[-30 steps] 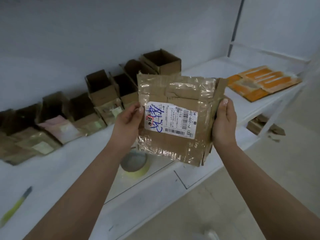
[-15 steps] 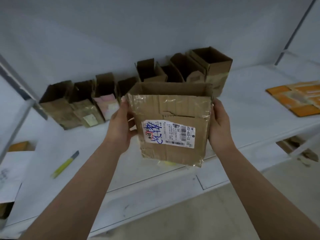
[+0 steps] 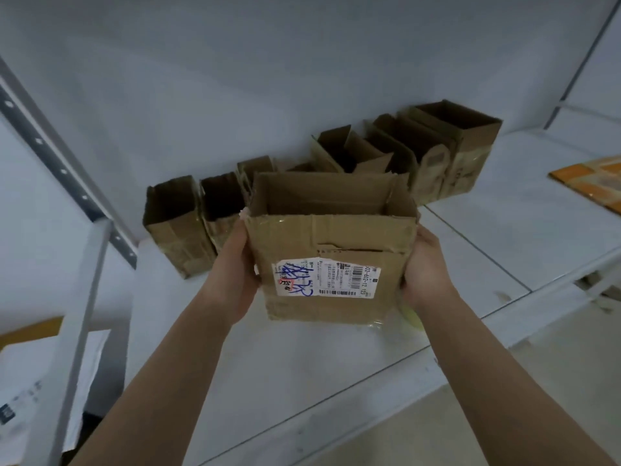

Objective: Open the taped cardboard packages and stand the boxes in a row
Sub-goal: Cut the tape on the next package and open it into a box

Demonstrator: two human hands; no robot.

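Since a moment ago you've carried the opened box (image 3: 331, 250) lower and nearer the row of open boxes (image 3: 396, 156) at the shelf's back edge. It stands upright, top open, taped brown card with a white shipping label (image 3: 327, 278) facing you. Your left hand (image 3: 235, 270) and right hand (image 3: 426, 264) grip its two sides. Bare shelf (image 3: 487, 237) lies to its right; orange flat packages (image 3: 591, 178) lie at the far right edge.
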